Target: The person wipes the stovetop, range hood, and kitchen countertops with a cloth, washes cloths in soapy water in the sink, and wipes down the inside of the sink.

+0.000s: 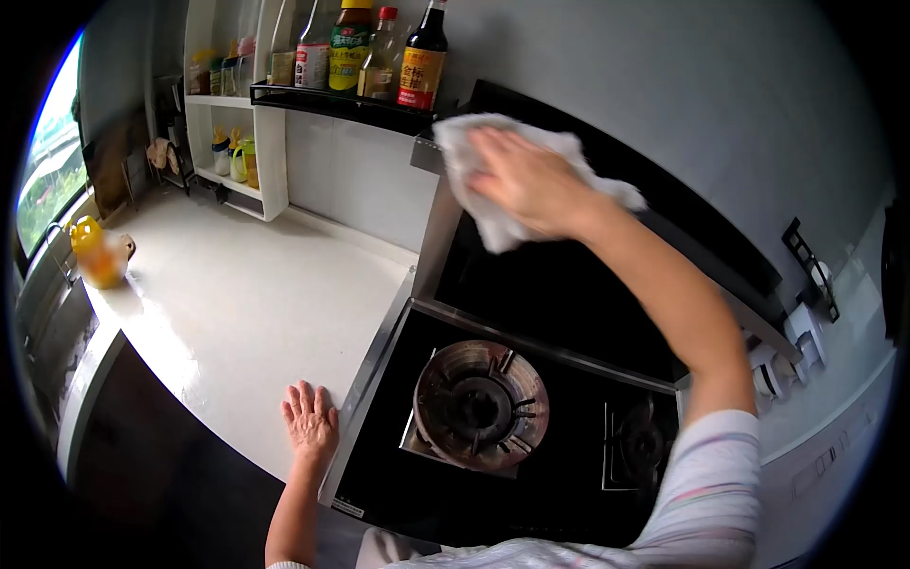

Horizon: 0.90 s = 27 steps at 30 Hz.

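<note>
1. Kitchen: white counter (237, 284) on the left, black cooktop (379, 455) beside it, grey wall (664, 85) behind.
2. Nearest: your left hand (310, 422), one, palm down on the counter near the cooktop's left edge. Fingers a bit spread, pointing away from you.
3. Cooktop: two burners. Left burner (479, 406) fully in view, with a round, worn metal surround; right burner (645, 444) partly behind your right arm.
4. Farther: one white cloth (495, 230), under your right hand (521, 180), at the upper left part of the black hood (559, 294). Cloth sticks out past the fingers and below the palm, with a flap off to the right by the wrist.
5. Right grip: hand laid over the cloth, fingers extended, thumb set apart from them. Blurred; can't tell if any cloth is pinched.
6. Left of the cloth: black rack (346, 106), five bottles (422, 62) standing in a row.
7. Far left: one yellow container (95, 251), blurred, on the counter near the window (52, 142).
</note>
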Tool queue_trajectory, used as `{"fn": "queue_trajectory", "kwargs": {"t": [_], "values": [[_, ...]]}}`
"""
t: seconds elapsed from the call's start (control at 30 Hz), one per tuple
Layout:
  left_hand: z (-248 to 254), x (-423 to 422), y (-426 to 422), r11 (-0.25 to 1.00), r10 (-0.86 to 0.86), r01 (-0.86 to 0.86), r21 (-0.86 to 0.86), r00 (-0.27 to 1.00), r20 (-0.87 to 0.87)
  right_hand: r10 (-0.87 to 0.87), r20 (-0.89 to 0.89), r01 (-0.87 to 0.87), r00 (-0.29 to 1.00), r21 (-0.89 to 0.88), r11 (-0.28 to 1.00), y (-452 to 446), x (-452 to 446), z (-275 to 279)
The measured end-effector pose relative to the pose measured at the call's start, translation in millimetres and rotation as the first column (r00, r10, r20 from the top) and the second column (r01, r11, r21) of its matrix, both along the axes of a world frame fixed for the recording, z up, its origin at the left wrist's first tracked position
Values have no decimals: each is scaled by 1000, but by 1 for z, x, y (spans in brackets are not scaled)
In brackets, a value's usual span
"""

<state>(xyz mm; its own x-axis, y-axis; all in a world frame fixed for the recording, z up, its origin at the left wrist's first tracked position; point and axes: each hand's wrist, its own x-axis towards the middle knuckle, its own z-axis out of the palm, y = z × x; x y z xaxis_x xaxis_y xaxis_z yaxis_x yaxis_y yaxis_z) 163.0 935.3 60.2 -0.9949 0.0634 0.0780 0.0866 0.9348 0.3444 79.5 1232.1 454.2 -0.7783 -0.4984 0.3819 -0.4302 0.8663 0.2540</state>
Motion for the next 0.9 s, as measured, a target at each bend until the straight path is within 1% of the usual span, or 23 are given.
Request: {"fn": "queue_trajectory", "kwargs": {"t": [0.03, 0.07, 0.13, 0.23, 0.33, 0.4, 0.43, 0.47, 0.5, 0.53, 0.57, 0.6, 0.63, 0.67, 0.7, 0.73, 0.77, 0.8, 0.87, 0.9], "values": [[2, 1, 0, 1000, -1, 1, -4, 1000, 10, -75, 80, 74, 994, 7, 997, -25, -22, 3], [5, 1, 1, 1000, 0, 0, -7, 1000, 20, -51, 6, 50, 999, 37, 998, -39, -45, -3], [6, 2, 2, 1000, 5, -4, -14, 1000, 20, -161, 248, 141, 955, 97, 985, -69, -54, 13], [6, 5, 4, 1000, 13, -12, -14, 1000, 22, -75, 59, 77, 995, -16, 997, -59, -46, 2], [4, 4, 1, 1000, 12, -12, -13, 1000, 10, 76, -116, -87, 990, -91, 992, -6, -14, -11], [2, 4, 2, 1000, 17, -17, -6, 1000, 8, -68, 41, 73, 997, -132, 989, 37, 40, 1], [3, 5, 2, 1000, 18, -18, -10, 1000, 11, -8, -91, 3, 996, -56, 998, 74, 58, -4], [3, 5, 3, 1000, 20, -20, -13, 1000, 13, 2, -112, -13, 994, -105, 994, 105, 81, -5], [6, 6, 4, 1000, 23, -23, -14, 999, 28, -63, -19, 58, 998, -204, 977, 127, 112, 1], [7, 6, 4, 999, 29, -28, -22, 999, 33, -156, -78, 134, 985, -229, 964, 151, 141, 2], [6, 6, 4, 999, 30, -29, -30, 999, 36, -184, -15, 162, 983, -407, 899, 188, 160, -3], [4, 5, 5, 999, 27, -25, -36, 999, 39, -509, 323, 602, 798, -388, 698, 215, 185, 12], [6, 5, 5, 999, 29, -27, -37, 998, 55, -533, 285, 604, 797, -392, 694, 270, 203, 9], [7, 5, 7, 999, 33, -31, -33, 998, 59, -492, 239, 541, 837, -489, 684, 321, 222, 2], [5, 4, 7, 999, 33, -31, -39, 998, 49, -531, 396, 660, 749, -523, 540, 355, 245, 11], [2, 3, 7, 998, 36, -34, -46, 998, 43, -575, 460, 729, 676, -527, 436, 391, 263, 17], [2, 3, 9, 998, 37, -35, -49, 998, 44, -653, 464, 787, 598, -496, 367, 407, 278, 24], [3, 3, 10, 998, 43, -41, -52, 998, 45, -754, 346, 802, 558, -460, 382, 430, 287, 23], [9, 5, 14, 996, 47, -43, -82, 998, 43, -766, 430, 851, 478, -443, 282, 488, 290, 24], [12, 5, 16, 994, 56, -52, -94, 997, 47, -807, 436, 897, 400, -369, 245, 505, 280, 24]]}}
